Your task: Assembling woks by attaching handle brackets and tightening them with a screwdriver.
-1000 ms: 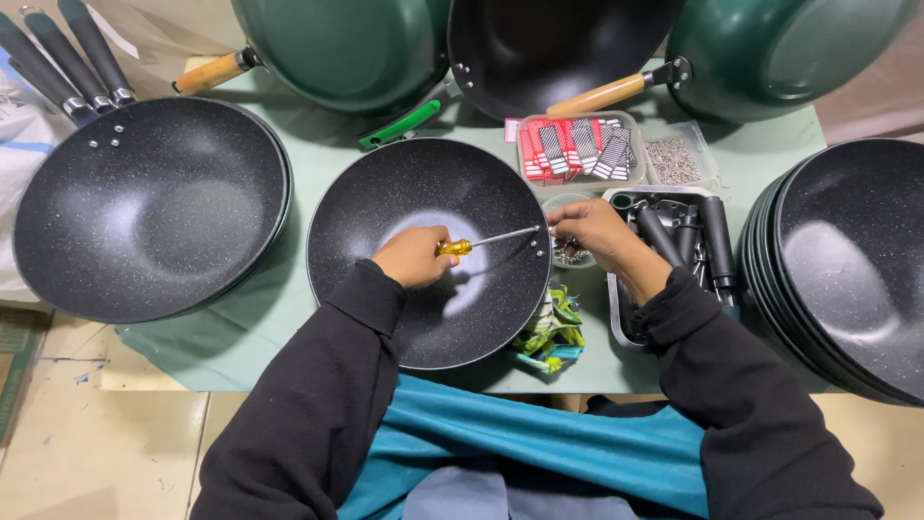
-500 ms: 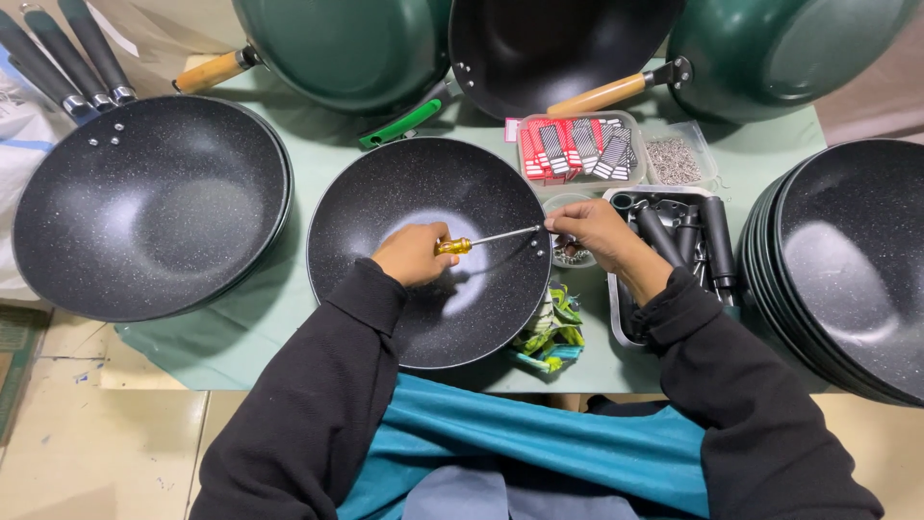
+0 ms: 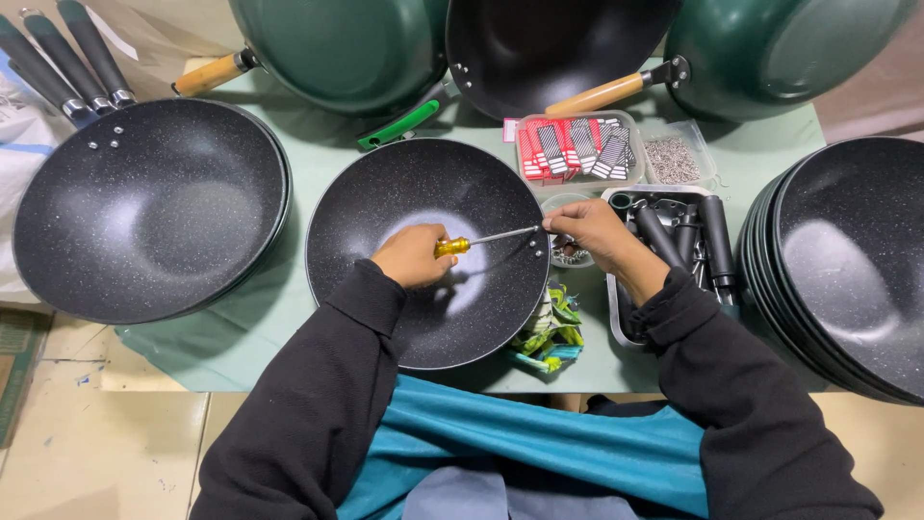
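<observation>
A black speckled wok (image 3: 423,193) without a handle lies on the pale green table in front of me. Inside it, my left hand (image 3: 412,256) grips a screwdriver with a yellow handle (image 3: 452,247). Its metal shaft reaches right to the wok's rim, where two rivet holes show. There my right hand (image 3: 592,231) pinches the rim at the shaft's tip; whatever small part it holds is hidden by the fingers.
A metal tray of black handles (image 3: 688,231) stands right of the wok, with boxes of red-and-black labels (image 3: 573,146) and small screws (image 3: 671,159) behind it. Finished woks with handles (image 3: 144,207) lie left, a stack of bare woks (image 3: 847,260) right, green woks (image 3: 337,48) at the back.
</observation>
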